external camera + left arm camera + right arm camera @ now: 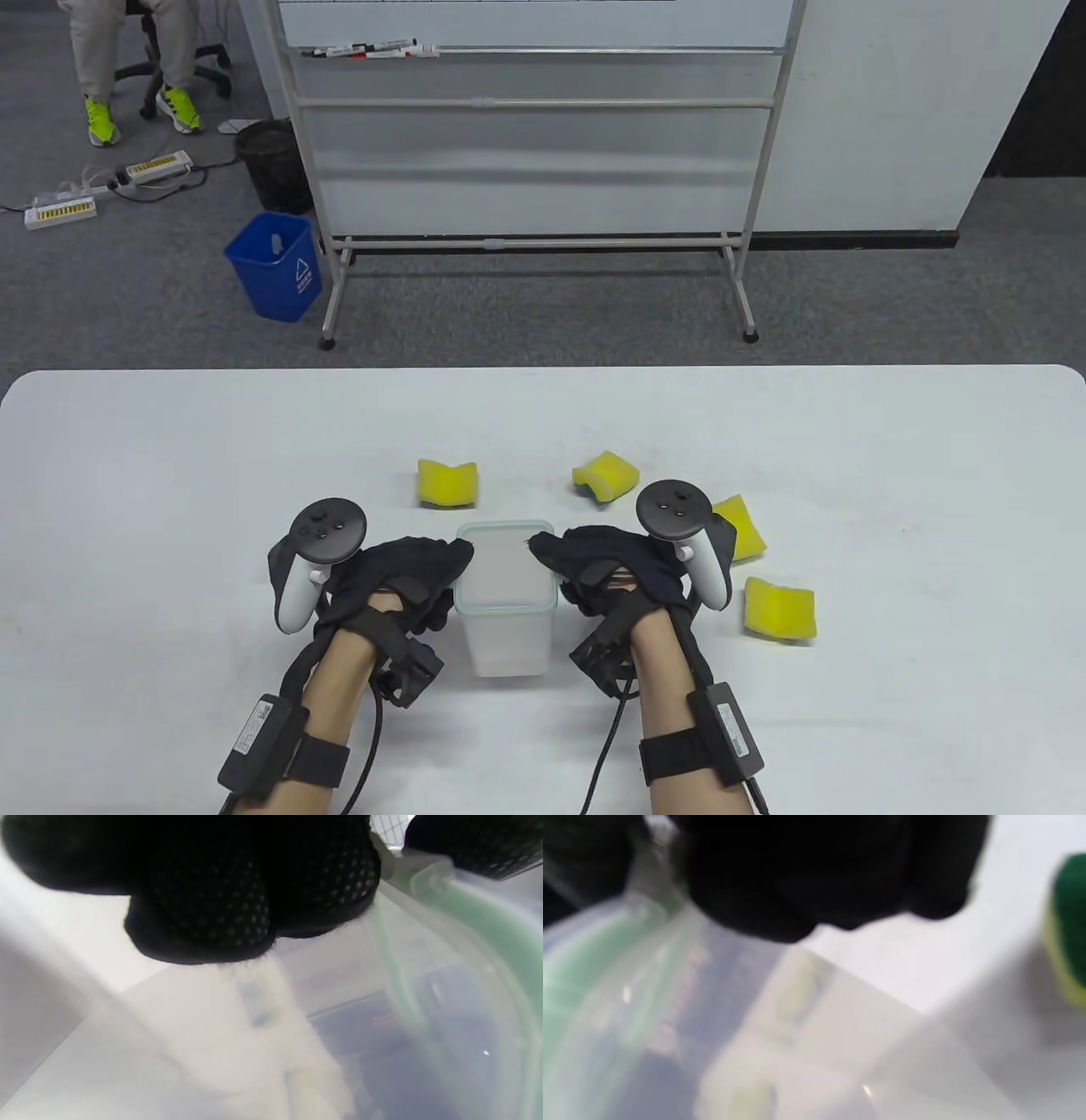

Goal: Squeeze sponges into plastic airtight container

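Translucent plastic formed the airtight container, a tall rectangular tub with rounded corners and a pale green seal around its rim; it stood near the front edge of the white table, between the two gloved hands. The left hand pressed its dotted black fingers against the tub's left rim and wall, and the right hand gripped the opposite side. Four yellow sponges lay loose on the table: one behind the tub, one showing a green scouring face, one just beside the right hand, one farther right.
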